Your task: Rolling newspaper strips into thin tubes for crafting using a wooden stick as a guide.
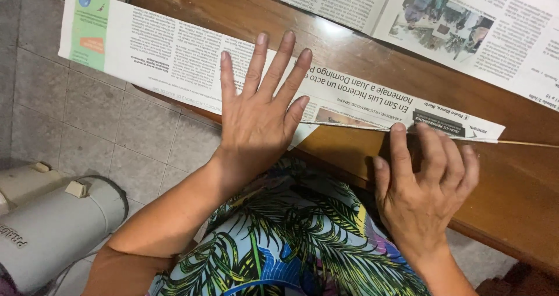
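Patterned clothing [279, 243] fills the near view. Right hand [425, 179] has curled fingertips pinching the paper strip [233, 69] onto a thin stick [527, 143] at the table [512, 191] edge. Left hand [262, 110] lies flat, fingers spread, pressing the strip mid-length. Risk: uneven pressure could skew the roll or crease the overhanging end.

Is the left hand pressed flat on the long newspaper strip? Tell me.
Yes, the left hand lies flat, fingers spread, on the long folded newspaper strip.
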